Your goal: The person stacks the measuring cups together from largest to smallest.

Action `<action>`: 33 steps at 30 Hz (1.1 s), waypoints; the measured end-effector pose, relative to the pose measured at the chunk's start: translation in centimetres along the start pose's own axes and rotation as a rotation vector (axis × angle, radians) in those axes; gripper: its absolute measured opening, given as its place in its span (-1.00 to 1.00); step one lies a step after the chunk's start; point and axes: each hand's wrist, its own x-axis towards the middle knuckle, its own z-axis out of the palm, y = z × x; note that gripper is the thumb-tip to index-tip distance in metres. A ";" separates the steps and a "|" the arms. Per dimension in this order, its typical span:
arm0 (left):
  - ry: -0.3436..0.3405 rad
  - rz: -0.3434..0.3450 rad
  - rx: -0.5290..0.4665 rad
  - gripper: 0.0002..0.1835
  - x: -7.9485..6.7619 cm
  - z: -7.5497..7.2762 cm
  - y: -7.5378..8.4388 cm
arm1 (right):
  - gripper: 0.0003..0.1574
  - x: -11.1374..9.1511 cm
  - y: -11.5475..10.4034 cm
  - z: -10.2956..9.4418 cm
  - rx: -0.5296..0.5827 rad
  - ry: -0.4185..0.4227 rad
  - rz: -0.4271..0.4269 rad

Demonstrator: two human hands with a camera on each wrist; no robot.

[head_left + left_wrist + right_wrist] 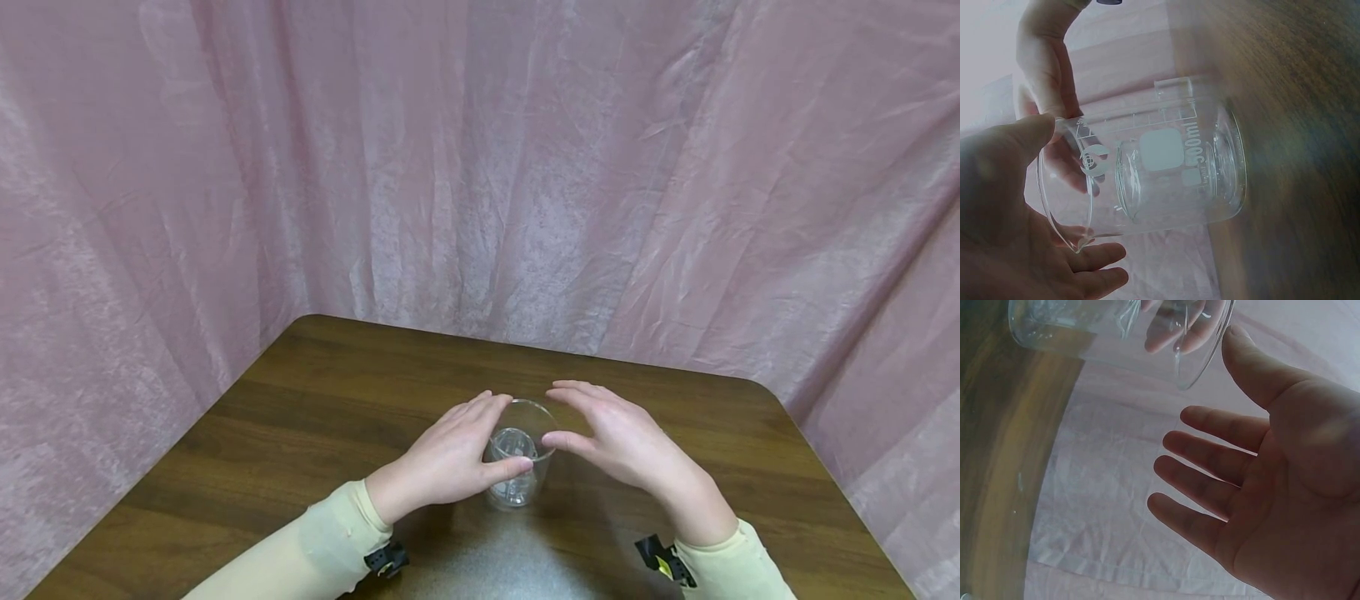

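A pink curtain point(525, 167) with a soft sheen hangs in creased, vertical folds behind and along both sides of a brown, wood-grained table point(247, 433) with rounded far corners; a pale reflection point(517, 571) glows on its surface toward the viewer.

clr beaker point(1147, 181) w/ wht markings point(1162, 150), brn woodgrain table point(300, 433), pink curtain point(480, 167)

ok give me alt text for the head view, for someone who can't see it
A person's left hand and right hand flank the top of a clear glass beaker standing on a brown wooden table. A smaller glass vessel sits inside the beaker; pink curtains hang behind.
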 end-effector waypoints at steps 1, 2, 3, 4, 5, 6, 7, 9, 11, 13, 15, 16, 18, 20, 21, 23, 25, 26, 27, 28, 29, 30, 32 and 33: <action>-0.001 -0.002 -0.001 -0.06 0.0 0.0 0.0 | -0.19 0.0 0.1 0.0 0.001 -0.001 0.001; -0.003 -0.003 0.000 -0.06 0.0 0.0 0.0 | -0.18 0.0 0.1 0.0 0.001 -0.003 0.000; -0.003 -0.005 0.000 -0.06 0.0 0.0 0.0 | -0.18 0.0 0.1 0.0 0.002 -0.004 0.000; -0.003 -0.004 -0.001 -0.06 0.0 0.0 0.0 | -0.17 0.0 0.2 -0.1 0.003 -0.005 0.001; -0.003 -0.004 0.000 -0.06 0.0 0.0 0.0 | -0.16 0.0 0.2 -0.1 0.004 -0.007 0.002; -0.001 -0.002 -0.001 -0.07 0.0 0.0 -0.1 | -0.16 -0.1 0.2 -0.1 0.006 -0.009 0.003; 0.000 -0.001 0.000 -0.07 0.0 0.0 -0.1 | -0.16 0.0 0.3 -0.2 0.007 -0.010 0.003; 0.002 0.002 0.000 -0.07 0.0 0.0 -0.1 | -0.15 -0.1 0.3 -0.2 0.008 -0.012 0.007; 0.003 0.003 0.002 -0.07 0.0 0.0 -0.1 | -0.15 -0.1 0.4 -0.3 0.005 -0.013 0.011; 0.002 0.003 0.005 -0.06 0.0 0.0 -0.1 | -0.14 -0.2 0.5 -0.3 0.003 -0.013 0.015; 0.001 0.001 0.007 -0.06 0.0 0.0 -0.1 | -0.13 -0.3 0.6 -0.4 0.003 -0.013 0.014; 0.000 0.000 0.008 -0.06 0.0 0.0 -0.1 | -0.12 -0.3 0.7 -0.4 0.003 -0.013 0.011; 0.000 -0.001 0.009 -0.05 0.0 0.1 -0.1 | -0.11 -0.3 0.8 -0.5 0.008 -0.017 0.008; 0.000 -0.002 0.008 -0.05 0.0 0.1 -0.1 | -0.09 -0.4 0.9 -0.6 0.010 -0.027 0.004; 0.000 -0.003 0.009 -0.04 0.0 0.1 -0.1 | -0.08 -0.4 1.0 -0.6 0.010 -0.032 0.004; 0.001 -0.003 0.009 -0.04 0.0 0.1 -0.1 | -0.06 -0.5 1.1 -0.7 0.008 -0.040 0.007; 0.003 -0.002 0.008 -0.04 0.0 0.1 -0.1 | -0.04 -0.6 1.1 -0.8 0.006 -0.045 0.011; 0.004 -0.002 0.008 -0.05 0.0 0.1 -0.1 | -0.04 -0.6 1.2 -0.8 0.006 -0.047 0.012; 0.005 -0.001 0.007 -0.05 0.0 0.1 -0.1 | -0.04 -0.6 1.2 -0.9 0.006 -0.048 0.014; 0.005 -0.001 0.007 -0.05 0.0 0.1 0.0 | -0.04 -0.6 1.2 -0.9 0.007 -0.050 0.018; 0.005 -0.002 0.007 -0.05 0.0 0.1 0.0 | -0.03 -0.7 1.3 -0.9 0.008 -0.052 0.020; 0.005 -0.002 0.007 -0.06 0.0 0.1 0.0 | -0.03 -0.7 1.3 -0.9 0.009 -0.052 0.021; 0.005 -0.004 0.008 -0.06 0.0 0.1 0.0 | -0.03 -0.8 1.4 -1.0 0.008 -0.055 0.025; 0.004 -0.005 0.008 -0.05 0.0 0.1 0.0 | -0.03 -0.8 1.4 -1.0 0.007 -0.057 0.028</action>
